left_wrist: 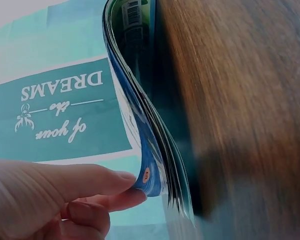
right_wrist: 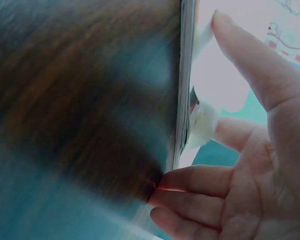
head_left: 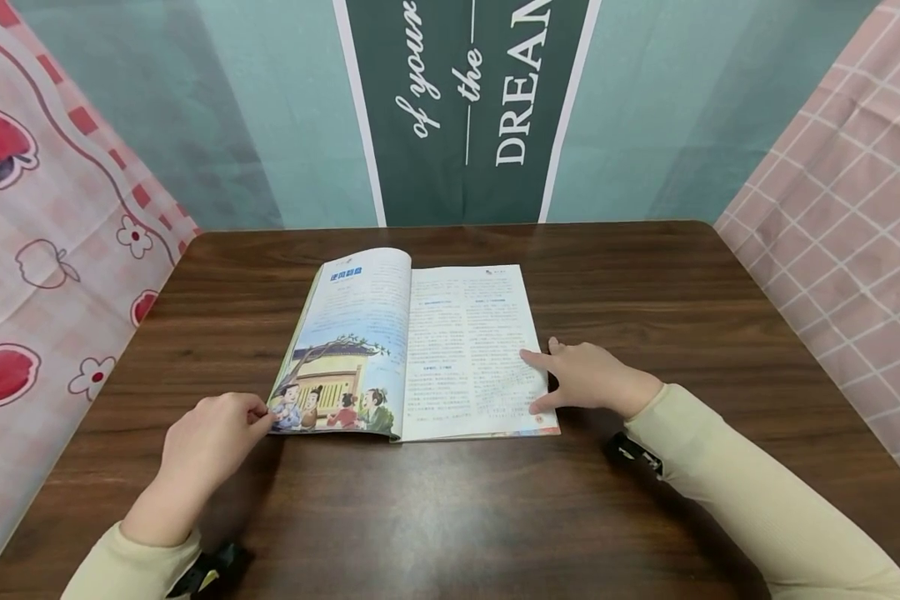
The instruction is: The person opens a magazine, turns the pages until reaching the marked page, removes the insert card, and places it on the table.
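Observation:
An open magazine lies on the brown table, an illustrated page on its left side and columns of text on its right. At the lower left corner, my left hand pinches a page edge between thumb and forefinger; the left wrist view shows that hand at the corner of the curved pages. My right hand has its fingers spread, thumb and forefinger resting on the right page. Its other fingers are at the magazine's side edge, as the right wrist view shows of the hand beside the pages.
The wooden table extends around the magazine on all sides. Behind it hangs a teal cloth with white lettering. An apple-patterned cloth is at the left, a pink checked one at the right.

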### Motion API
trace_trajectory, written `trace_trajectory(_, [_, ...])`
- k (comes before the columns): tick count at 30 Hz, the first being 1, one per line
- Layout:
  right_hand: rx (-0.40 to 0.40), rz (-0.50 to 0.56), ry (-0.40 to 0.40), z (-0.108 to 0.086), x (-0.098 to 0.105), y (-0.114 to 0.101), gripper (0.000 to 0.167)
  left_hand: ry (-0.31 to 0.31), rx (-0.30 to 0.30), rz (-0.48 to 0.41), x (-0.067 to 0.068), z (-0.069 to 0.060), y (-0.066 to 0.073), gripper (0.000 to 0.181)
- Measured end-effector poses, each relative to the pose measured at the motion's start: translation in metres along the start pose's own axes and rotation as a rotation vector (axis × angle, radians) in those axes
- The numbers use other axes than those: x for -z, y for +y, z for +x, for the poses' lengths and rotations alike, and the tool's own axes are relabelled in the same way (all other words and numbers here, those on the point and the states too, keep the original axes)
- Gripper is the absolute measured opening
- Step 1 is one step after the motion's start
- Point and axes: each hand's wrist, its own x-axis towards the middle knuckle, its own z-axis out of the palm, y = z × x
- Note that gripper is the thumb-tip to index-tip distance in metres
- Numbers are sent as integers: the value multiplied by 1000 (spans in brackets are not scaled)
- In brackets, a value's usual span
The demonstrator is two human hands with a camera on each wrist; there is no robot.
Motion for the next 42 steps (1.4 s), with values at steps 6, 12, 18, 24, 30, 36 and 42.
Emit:
trace_trajectory(6, [39, 1, 120, 3, -4, 0, 63, 73, 5, 22, 4, -2, 2, 21])
trace_trajectory(12, [50, -95, 227, 4, -8, 2, 32, 202, -62, -24, 8, -1, 17, 20])
trace_trajectory(18, [28, -51, 252, 6, -8, 5, 25, 229, -229, -121, 8, 9, 54, 13])
trace_trajectory(24, [-13, 13, 242, 9, -4, 4, 18, 187, -337, -197, -4, 29, 100, 7])
trace_trajectory(30, [-30, 20, 245, 13, -3, 1, 23, 120, -408, -233, -17, 44, 146, 19])
trace_trajectory(36, [-50, 22, 244, 13, -3, 1, 25, 101, -465, -178, -29, 58, 181, 27])
trace_trajectory(42, [-51, 14, 250, 14, -3, 2, 24, 72, -459, -155, -40, 68, 204, 31])
